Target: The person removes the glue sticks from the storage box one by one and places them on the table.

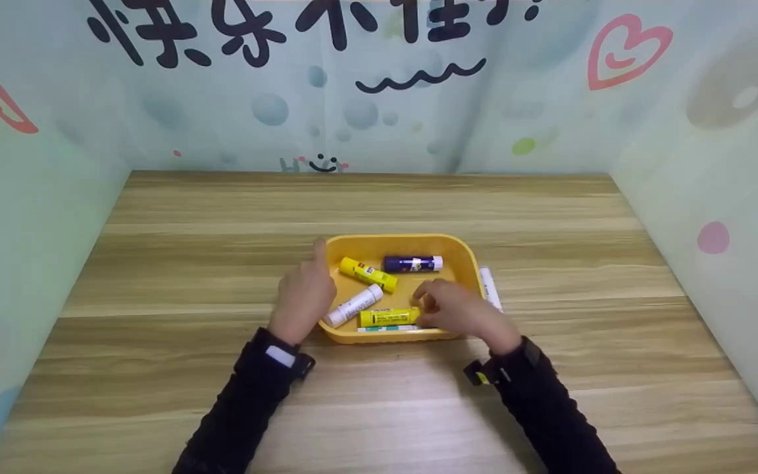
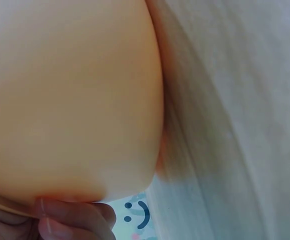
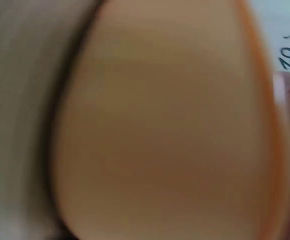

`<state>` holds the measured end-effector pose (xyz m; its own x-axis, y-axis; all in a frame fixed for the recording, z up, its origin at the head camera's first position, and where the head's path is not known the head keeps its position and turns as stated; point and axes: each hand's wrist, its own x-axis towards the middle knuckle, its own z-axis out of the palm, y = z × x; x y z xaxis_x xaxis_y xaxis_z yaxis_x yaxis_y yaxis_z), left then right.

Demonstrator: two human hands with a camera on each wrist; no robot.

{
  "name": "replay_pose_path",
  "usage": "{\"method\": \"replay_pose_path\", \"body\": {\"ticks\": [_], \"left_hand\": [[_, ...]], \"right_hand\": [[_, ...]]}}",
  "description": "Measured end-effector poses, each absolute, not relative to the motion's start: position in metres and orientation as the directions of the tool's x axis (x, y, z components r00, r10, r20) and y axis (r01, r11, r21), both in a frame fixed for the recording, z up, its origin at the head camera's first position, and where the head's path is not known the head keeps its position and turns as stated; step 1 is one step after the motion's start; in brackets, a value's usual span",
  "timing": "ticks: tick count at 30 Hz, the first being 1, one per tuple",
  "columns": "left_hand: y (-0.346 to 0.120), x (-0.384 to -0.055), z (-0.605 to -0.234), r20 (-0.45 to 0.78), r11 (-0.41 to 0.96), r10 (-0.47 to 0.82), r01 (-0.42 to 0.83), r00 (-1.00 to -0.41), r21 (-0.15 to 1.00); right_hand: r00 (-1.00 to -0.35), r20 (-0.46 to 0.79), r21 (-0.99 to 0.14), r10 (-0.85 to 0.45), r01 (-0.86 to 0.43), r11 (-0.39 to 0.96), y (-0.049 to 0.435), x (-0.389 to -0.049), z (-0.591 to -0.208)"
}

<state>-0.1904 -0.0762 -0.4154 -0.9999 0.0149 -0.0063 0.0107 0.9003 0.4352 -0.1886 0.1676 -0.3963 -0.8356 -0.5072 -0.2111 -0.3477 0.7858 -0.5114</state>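
- Here is the shallow yellow plastic tray with rounded corners (image 1: 399, 237), sitting mid-table on the light wood-grain tabletop (image 1: 379, 421).
- On the left, the left hand (image 1: 303, 299) holds the tray's left wall, its index finger pointing forward along the rim; the left wrist view catches fingertips (image 2: 60, 207) bent against the wall.
- Over on the right, the right hand (image 1: 461, 309) reaches over the tray's right front corner, fingers bent, a narrow gap between finger and thumb.
- Its thumb side meets the right end of the bright yellow cylindrical stick with printed label (image 1: 385, 318), lying crosswise near the front wall; whether the hand pinches it, I cannot tell, as the right wrist view is blurred and filled by the tray.
- Just in front of that stick, a slim white-and-green stick (image 1: 385, 328) hugs the front wall.
- To the left, a white printed cylinder (image 1: 354, 305) lies slanted; behind it, a second yellow labelled cylinder (image 1: 368, 274) slants the other way.
- Near the back wall, a dark blue cylinder with a white cap (image 1: 412, 264) lies crosswise.
- Outside, a white stick (image 1: 490, 288) lies just beside the right wall.
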Motion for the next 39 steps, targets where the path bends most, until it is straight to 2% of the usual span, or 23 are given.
{"method": "replay_pose_path", "body": {"ticks": [3,16,24,39], "left_hand": [[-0.075,-0.190,-0.416,0.003,0.900,0.023,0.022,-1.000,0.435],[-0.074,-0.191,-0.416,-0.016,0.888,0.023,0.013,-1.000,0.460],[-0.076,-0.190,-0.416,0.001,0.892,0.030,0.027,-1.000,0.451],[-0.077,-0.191,-0.415,-0.006,0.897,0.029,0.023,-1.000,0.441]], "right_hand": [[-0.817,-0.263,-0.505,-0.513,-0.336,0.795,0.164,-0.192,-0.406],[-0.831,-0.260,-0.551,-0.491,-0.290,0.782,0.165,-0.196,-0.410],[-0.841,-0.192,-0.637,-0.506,-0.286,0.716,0.169,-0.196,-0.400],[-0.914,-0.116,-0.728,-0.390,-0.189,0.659,0.174,-0.190,-0.378]]}}
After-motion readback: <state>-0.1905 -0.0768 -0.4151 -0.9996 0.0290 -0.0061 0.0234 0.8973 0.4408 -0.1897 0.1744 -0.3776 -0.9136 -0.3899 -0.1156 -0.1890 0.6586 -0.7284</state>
